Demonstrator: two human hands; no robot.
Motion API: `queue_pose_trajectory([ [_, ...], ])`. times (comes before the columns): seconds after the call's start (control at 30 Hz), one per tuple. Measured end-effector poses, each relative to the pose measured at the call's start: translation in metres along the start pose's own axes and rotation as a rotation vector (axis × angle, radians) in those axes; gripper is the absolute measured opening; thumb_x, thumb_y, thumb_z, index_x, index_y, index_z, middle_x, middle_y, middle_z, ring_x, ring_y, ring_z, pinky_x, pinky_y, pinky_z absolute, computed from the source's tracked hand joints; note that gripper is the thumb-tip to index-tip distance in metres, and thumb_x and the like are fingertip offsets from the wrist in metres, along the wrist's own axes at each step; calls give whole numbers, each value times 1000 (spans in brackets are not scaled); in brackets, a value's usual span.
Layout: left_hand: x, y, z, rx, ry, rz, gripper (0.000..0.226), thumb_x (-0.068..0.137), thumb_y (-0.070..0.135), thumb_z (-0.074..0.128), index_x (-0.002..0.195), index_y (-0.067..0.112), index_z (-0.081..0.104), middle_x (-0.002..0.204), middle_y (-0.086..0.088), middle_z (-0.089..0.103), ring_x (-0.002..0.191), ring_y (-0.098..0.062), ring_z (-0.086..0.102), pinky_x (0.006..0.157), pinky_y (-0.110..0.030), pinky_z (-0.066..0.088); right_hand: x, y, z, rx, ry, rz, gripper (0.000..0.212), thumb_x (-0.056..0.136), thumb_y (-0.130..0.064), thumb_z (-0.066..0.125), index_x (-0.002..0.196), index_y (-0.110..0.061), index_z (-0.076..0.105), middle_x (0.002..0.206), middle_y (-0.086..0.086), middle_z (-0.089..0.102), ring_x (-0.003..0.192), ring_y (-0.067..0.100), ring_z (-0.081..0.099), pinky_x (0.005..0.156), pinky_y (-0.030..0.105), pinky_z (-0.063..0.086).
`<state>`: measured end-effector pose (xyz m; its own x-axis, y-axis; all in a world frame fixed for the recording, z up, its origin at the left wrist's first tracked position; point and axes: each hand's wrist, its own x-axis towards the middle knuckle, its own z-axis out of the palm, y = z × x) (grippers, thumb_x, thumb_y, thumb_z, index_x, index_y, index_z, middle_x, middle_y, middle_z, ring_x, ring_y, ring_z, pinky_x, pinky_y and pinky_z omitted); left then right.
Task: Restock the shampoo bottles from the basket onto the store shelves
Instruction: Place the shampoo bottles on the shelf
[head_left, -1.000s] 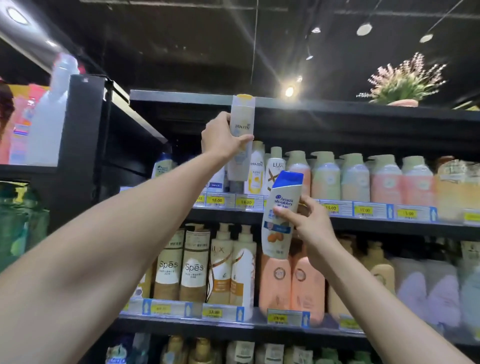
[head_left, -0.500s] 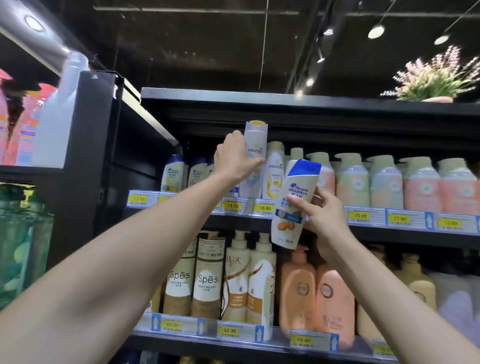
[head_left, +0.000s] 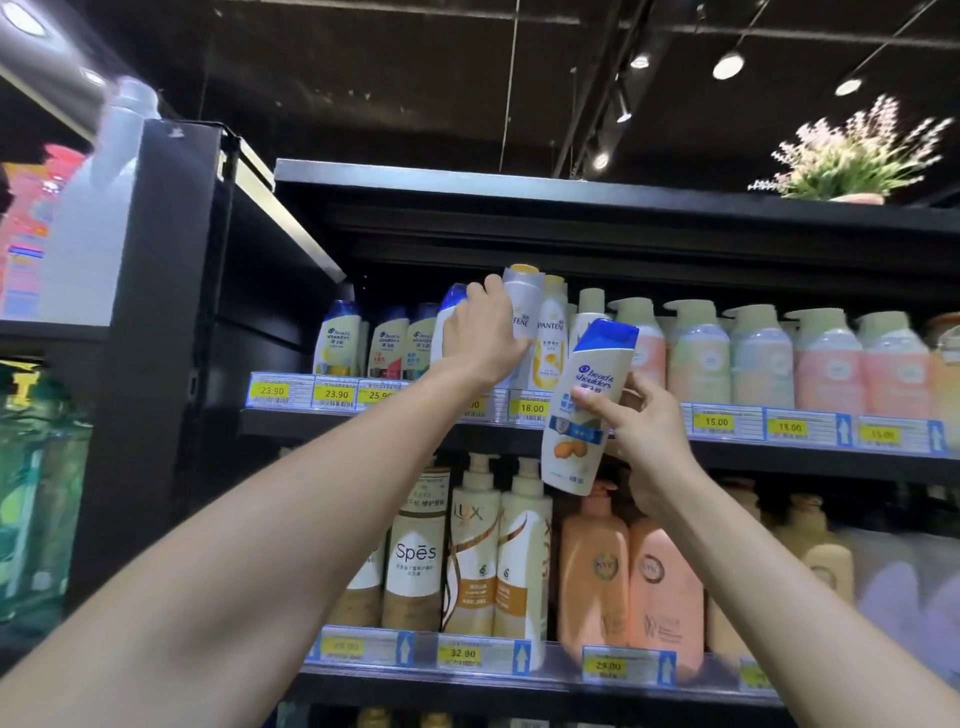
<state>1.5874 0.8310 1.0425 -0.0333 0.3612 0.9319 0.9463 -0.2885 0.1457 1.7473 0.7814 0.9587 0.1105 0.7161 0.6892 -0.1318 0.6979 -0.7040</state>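
The left hand (head_left: 480, 340) is curled round a Pantene bottle (head_left: 521, 299) at the front of the upper shelf (head_left: 779, 460). Its base is hidden by the wrist, so it cannot be told whether it is seated. The right hand (head_left: 649, 436) grips a Head & Shoulders bottle (head_left: 584, 410), which is held tilted in front of the shelf edge and touches nothing.

Risks noted:
- The second Pantene bottle (head_left: 551, 338) stands touching the held one and may be toppled if the held one is pushed in askew.
- The blue-capped bottle (head_left: 451, 312) behind the left knuckles may be knocked.
- The tilted bottle is held at mid-body only, so a slip is judged possible.

Surroundings: shelved Head & Shoulders bottles (head_left: 337, 340) stand to the left and pastel pump bottles (head_left: 758, 358) to the right. The row is tightly packed, so little free slot is seen. The price rail (head_left: 717, 422) must be cleared on entry.
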Motion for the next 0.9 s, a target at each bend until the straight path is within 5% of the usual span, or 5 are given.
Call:
queue_pose_trajectory([
  [0.2,0,-5,4,159,59,29,54,85,44,68,120,10,45,116,-9,57,109,-27,47,86,-38,40,-1,7,5,6,25,34,29,82,-11,75,109,-14,66,100,3,73,87,19,71,65,29,54],
  [0.57,-4,-28,3,268,129,64,61,79,60,69,119,17,52,115,-2,52,105,-22,43,88,-36,35,-3,9,12,-12,-2,28,32,82,-13,75,112,-13,64,102,3,73,91,19,70,70,31,55],
  [0.73,-9,-46,0,-44,199,-82,82,71,63,75,135,21,45,130,-4,42,119,-23,39,96,-36,32,-3,7,11,-19,-11,27,35,82,-14,75,115,-13,63,104,2,72,93,18,70,69,30,54],
  [0.9,-16,-59,1,-428,-6,-289,96,75,54,79,148,16,30,146,-8,40,131,-24,44,96,-31,38,-4,8,12,-8,-19,31,31,83,-12,74,112,-14,63,100,-1,72,85,12,69,61,24,51],
])
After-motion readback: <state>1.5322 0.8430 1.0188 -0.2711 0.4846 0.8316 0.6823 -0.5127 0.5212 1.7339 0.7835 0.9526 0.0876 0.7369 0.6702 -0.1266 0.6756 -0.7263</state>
